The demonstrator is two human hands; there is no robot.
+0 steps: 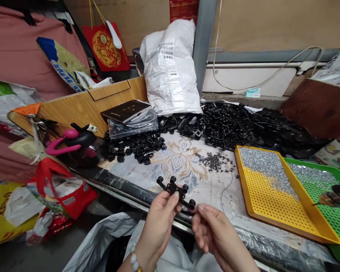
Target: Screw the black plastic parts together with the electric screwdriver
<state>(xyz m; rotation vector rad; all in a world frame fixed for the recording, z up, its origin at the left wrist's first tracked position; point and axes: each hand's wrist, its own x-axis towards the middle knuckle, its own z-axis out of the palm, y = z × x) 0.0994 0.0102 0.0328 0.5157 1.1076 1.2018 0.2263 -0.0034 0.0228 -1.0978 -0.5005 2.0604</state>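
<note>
Left hand [161,211] pinches a smooth black part [173,187], kinda branchy with round knobs [192,203]; right hand [212,226] curls near one end, can't tell if gripping.

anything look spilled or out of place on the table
Small dark bits lie strewn loose on the patterned tablecloth, while silver pieces sit inside the yellow tray; that looks slightly spilled, though it may be deliberate.
</note>
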